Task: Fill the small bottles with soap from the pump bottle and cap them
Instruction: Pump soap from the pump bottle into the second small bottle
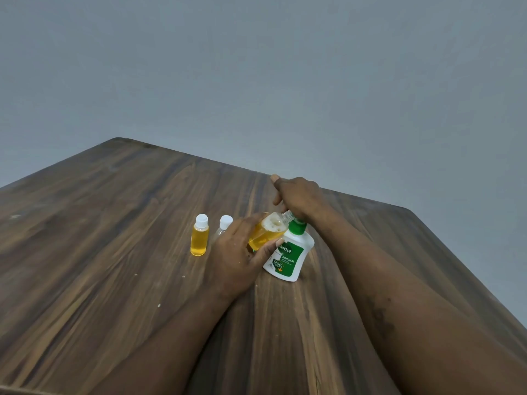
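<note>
A white pump bottle [289,259] with a green label and green collar stands tilted on the wooden table [114,223]. My right hand [299,199] sits on top of it, fingers curled over the pump head, with the clear nozzle poking out to the left. My left hand [236,258] grips an uncapped small bottle [265,233] of yellow soap, tilted with its foamy mouth up against the nozzle. To the left stand two capped small bottles: one full of yellow soap [199,238], and a clear one [224,225] partly hidden behind my left fingers.
The table's far edge runs diagonally behind the bottles, with a plain grey wall beyond it. A few pale specks lie on the wood near my left forearm.
</note>
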Tool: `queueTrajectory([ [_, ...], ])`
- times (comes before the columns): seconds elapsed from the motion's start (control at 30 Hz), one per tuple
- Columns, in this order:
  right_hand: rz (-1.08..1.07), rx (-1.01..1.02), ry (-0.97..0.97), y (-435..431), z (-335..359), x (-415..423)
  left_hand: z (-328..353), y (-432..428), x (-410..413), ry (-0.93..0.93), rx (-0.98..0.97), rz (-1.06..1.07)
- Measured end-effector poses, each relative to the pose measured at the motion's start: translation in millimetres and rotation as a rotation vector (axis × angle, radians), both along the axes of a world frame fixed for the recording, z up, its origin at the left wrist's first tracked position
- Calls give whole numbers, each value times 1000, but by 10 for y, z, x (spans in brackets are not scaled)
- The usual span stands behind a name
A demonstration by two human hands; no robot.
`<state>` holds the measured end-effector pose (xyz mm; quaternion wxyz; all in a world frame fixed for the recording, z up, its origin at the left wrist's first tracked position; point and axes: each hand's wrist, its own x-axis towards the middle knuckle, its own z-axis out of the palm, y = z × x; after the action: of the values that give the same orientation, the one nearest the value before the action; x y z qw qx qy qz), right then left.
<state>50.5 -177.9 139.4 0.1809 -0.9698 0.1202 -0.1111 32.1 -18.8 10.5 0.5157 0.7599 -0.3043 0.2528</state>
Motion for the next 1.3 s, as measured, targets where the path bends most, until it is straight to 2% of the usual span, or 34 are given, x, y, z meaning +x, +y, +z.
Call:
queueTrajectory([
  [0.17, -16, 158, -94, -30, 201, 5, 22, -35, -19, 2, -29, 2],
  [0.4, 36, -87, 45, -23, 40, -4, 0, -35, 4, 2, -14, 6],
  [0.73, 22, -30, 12, -66, -24, 62, 0, -8, -3, 10, 8, 9],
  [0.93, -4, 138, -72, -35, 170, 27, 56, -11, -49, 19, -24, 5],
  [1.1, 23, -33, 14, -22, 32, 1, 38, -17, -33, 2, -41, 3],
  [1.3, -34, 6, 6, -58, -92, 67, -21, 0, 9, 12, 7, 17],
])
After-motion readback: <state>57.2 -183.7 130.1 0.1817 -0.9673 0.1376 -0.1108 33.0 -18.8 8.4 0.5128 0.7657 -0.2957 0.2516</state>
